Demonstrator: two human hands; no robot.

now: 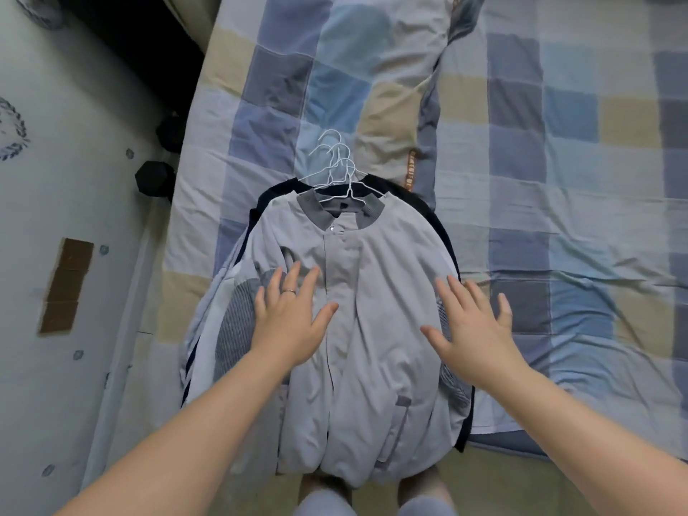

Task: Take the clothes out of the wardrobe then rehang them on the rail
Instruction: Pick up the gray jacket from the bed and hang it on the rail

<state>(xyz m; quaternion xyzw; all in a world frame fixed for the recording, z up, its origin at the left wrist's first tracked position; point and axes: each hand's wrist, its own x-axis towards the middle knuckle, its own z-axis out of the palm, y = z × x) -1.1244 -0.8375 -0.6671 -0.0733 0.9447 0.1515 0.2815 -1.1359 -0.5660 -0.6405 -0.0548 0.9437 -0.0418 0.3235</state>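
Left hand [288,318] and right hand [476,329] lie flat and empty on the pale grey fabric jacket [391,255]; probably best lifted by the white wire hangers [337,162].

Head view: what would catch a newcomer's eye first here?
A grey jacket tops a pile of clothes on white wire hangers, lying mid-frame at the near edge of a blue-and-beige checked quilt, with dark garments showing under it. The left hand, wearing a ring, and the right hand are spread open over the jacket's front; whether they press it is unclear.
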